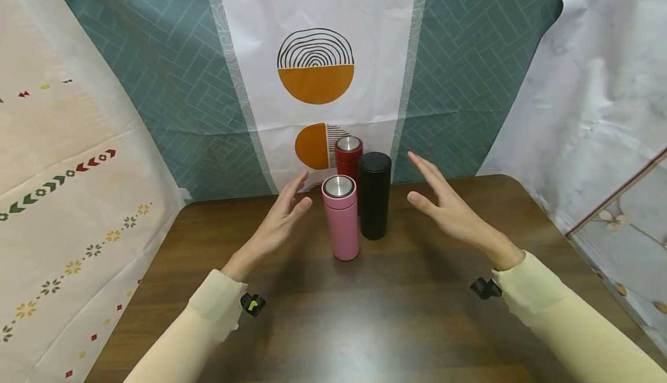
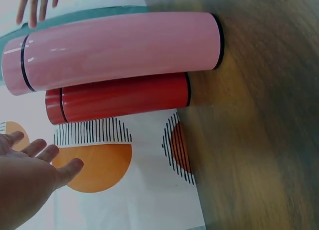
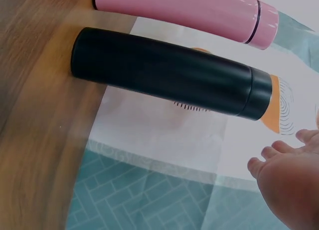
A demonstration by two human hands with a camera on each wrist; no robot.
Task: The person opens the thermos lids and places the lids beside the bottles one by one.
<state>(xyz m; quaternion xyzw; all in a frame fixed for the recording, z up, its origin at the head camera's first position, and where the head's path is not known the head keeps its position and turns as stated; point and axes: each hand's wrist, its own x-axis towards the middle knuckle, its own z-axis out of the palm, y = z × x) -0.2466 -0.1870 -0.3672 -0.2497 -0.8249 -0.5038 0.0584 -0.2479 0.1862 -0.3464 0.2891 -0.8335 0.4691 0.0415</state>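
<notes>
Three upright thermos flasks stand in a cluster at the back of the table. The pink flask [image 1: 343,226] is nearest, with a silver-topped lid. Just right of it and slightly behind is the black flask [image 1: 374,200]. Behind both, the red flask [image 1: 348,154] is partly hidden. My left hand [image 1: 281,215] hovers left of the pink flask, fingers extended and thumb apart, holding nothing. On the other side my right hand [image 1: 450,209] is raised to the right of the black flask, its fingers also straight and free of any object.
The brown wooden table [image 1: 333,325] spreads in front of the flasks. A patterned curtain [image 1: 458,81] hangs right behind its back edge. Pale cloths hang at both sides. Each sleeve cuff carries a small black device [image 1: 253,303].
</notes>
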